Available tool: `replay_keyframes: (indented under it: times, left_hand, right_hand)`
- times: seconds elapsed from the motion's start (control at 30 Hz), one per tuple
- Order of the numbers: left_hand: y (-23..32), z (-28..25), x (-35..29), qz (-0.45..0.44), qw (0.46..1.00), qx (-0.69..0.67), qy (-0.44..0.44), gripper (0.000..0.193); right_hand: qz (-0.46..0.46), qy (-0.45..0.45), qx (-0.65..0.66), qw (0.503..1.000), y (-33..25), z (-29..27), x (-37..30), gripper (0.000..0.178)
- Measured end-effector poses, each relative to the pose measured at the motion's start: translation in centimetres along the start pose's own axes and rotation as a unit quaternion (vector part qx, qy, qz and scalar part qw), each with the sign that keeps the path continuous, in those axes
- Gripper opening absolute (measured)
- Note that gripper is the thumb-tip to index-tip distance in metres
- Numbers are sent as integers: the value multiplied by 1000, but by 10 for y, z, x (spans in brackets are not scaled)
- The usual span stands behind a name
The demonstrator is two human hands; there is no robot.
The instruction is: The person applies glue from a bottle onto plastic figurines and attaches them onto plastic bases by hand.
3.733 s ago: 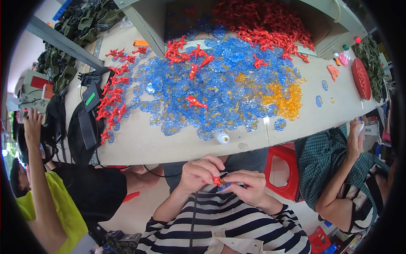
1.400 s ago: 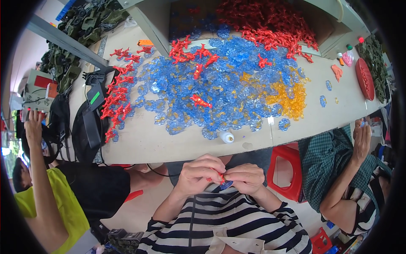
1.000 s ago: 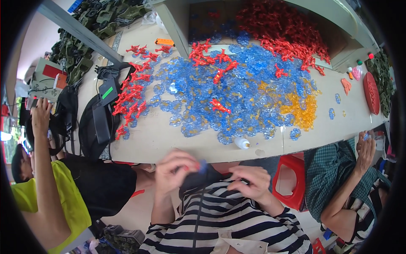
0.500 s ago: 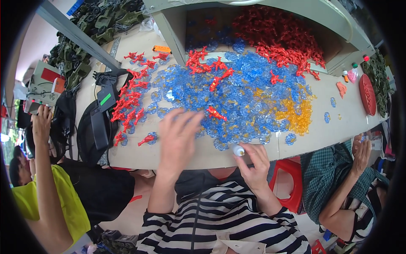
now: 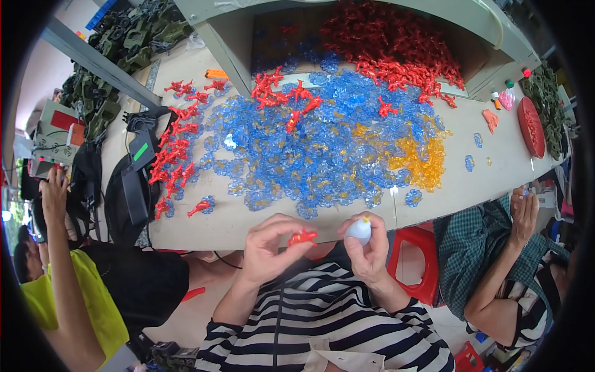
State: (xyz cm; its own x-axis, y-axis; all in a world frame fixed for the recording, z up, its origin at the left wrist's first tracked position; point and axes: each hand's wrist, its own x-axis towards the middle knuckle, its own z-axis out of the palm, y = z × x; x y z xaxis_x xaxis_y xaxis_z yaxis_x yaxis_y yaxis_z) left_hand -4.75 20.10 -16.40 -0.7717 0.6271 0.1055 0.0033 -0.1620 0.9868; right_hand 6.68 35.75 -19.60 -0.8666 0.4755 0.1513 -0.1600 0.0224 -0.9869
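holding a red figure point(image 5: 302, 237) between thumb and fingers, the left hand point(image 5: 266, 253) hovered near the table point(image 5: 229, 226); the figure seemed light, stiff and slick, best gripped mid-body. the right hand point(image 5: 370, 253) curled around a white bottle point(image 5: 357, 232), probably soft.

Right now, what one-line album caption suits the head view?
Left hand holds a red figure, right hand a pale bottle, near heaped blue pieces.
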Motion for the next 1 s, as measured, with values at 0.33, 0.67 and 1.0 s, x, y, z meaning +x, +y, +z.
replay_keyframes:
  times: [0.33, 0.67, 1.0]
  left_hand:
    - [-11, 8, -30, -147, 986, -48, -59, 24]
    - [-14, 10, -36, -176, 940, -291, -7, 32]
    - [-31, 8, -41, -255, 840, -480, -6, 43]
  right_hand:
    - [-8, -18, -27, 999, -5, 18, -12, 33]
    - [25, 13, -49, 998, -12, -10, -21, 33]
    - [-105, -46, -164, 980, -32, -18, -4, 37]
